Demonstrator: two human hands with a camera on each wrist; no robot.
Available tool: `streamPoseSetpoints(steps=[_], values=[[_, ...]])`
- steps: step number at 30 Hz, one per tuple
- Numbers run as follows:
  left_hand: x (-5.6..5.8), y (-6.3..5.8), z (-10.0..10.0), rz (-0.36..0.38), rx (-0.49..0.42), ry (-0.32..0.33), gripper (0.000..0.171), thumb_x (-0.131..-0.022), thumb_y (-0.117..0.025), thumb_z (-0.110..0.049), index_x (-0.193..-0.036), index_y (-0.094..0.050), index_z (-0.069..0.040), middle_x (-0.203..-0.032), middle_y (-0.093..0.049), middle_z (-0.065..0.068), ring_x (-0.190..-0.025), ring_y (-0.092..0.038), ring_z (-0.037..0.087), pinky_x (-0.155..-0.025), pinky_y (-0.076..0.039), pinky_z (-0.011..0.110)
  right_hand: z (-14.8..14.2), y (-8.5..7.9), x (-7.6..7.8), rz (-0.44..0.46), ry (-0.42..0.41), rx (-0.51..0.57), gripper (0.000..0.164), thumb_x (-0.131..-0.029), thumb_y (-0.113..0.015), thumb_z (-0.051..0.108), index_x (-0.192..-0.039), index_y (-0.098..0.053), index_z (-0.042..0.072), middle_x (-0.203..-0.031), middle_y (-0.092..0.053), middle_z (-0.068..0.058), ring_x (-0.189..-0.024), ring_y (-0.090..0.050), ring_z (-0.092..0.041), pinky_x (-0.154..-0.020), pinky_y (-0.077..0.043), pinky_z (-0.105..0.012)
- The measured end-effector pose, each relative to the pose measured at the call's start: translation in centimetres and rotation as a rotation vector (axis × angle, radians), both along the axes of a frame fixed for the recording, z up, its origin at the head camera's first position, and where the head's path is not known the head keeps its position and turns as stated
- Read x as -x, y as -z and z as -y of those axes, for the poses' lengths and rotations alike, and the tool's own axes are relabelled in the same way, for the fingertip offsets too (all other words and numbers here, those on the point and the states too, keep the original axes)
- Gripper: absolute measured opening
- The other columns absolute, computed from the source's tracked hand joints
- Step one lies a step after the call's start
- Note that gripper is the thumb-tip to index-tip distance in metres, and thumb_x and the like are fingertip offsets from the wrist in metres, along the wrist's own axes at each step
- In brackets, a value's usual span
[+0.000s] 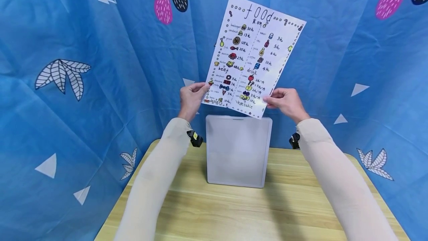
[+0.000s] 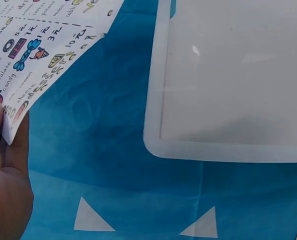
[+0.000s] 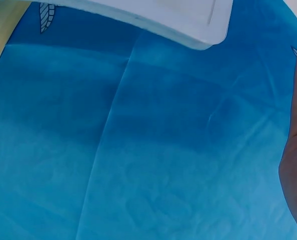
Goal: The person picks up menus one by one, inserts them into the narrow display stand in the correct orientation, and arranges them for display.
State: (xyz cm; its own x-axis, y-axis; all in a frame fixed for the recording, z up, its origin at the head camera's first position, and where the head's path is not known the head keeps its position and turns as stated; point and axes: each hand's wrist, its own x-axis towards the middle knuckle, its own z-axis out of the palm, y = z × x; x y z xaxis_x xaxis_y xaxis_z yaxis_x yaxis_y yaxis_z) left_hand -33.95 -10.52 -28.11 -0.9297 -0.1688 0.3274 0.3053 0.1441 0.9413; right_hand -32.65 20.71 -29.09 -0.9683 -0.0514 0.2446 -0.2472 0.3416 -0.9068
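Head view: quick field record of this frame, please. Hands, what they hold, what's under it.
left hand: pinches the lower left corner of the menu sheet
right hand: pinches the lower right corner of the same sheet
menu sheet: held up, tilted, printed side to the camera, headed "food"
white board: upright on the table, below the sheet, apart from it
table: light wood
backdrop: blue patterned cloth behind and at both sides
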Motion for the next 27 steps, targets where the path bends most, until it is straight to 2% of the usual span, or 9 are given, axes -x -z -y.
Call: streamPoseSetpoints(steps=[6, 14, 19, 27], values=[[0.1, -0.2, 0.1, -0.013, 0.003, -0.008, 0.027, -0.093, -0.073, -0.025, -0.112, -0.076, -0.005, -0.104, -0.074, 0.011, -0.09, -0.071, 0.021, -0.079, -0.057, 0.03, 0.5, 0.1, 0.1, -0.049, 0.035, 0.001, 0.031, -0.09, -0.076, 0.017, -0.11, -0.071, -0.007, -0.098, -0.073, -0.012, -0.084, -0.074, -0.029, -0.07, -0.058, -0.026], [0.1, 0.0, 0.1, -0.009, -0.001, -0.021, 0.027, -0.092, -0.074, -0.026, -0.111, -0.077, -0.007, -0.105, -0.074, 0.009, -0.092, -0.07, 0.021, -0.081, -0.057, 0.031, 0.9, 0.5, 0.3, -0.014, 0.077, -0.024, 0.035, -0.092, -0.074, 0.021, -0.115, -0.069, -0.004, -0.112, -0.071, -0.02, -0.079, -0.073, -0.013, -0.074, -0.058, -0.025], [0.2, 0.3, 0.1, -0.015, 0.007, -0.024, 0.026, -0.092, -0.075, -0.025, -0.11, -0.077, -0.006, -0.104, -0.075, 0.01, -0.093, -0.07, 0.02, -0.081, -0.057, 0.031, 0.9, 1.0, 0.6, 0.01, 0.102, -0.043, 0.035, -0.092, -0.073, 0.025, -0.114, -0.07, -0.002, -0.112, -0.071, -0.019, -0.08, -0.073, -0.012, -0.075, -0.057, -0.025], [0.2, 0.5, 0.2, -0.02, 0.012, -0.043, 0.024, -0.092, -0.075, -0.024, -0.108, -0.078, -0.007, -0.103, -0.075, 0.009, -0.093, -0.07, 0.02, -0.08, -0.056, 0.03, 1.2, 1.4, 0.7, 0.017, 0.097, -0.038, 0.034, -0.093, -0.073, 0.024, -0.113, -0.07, -0.003, -0.111, -0.071, -0.018, -0.078, -0.072, -0.01, -0.073, -0.057, -0.023]])
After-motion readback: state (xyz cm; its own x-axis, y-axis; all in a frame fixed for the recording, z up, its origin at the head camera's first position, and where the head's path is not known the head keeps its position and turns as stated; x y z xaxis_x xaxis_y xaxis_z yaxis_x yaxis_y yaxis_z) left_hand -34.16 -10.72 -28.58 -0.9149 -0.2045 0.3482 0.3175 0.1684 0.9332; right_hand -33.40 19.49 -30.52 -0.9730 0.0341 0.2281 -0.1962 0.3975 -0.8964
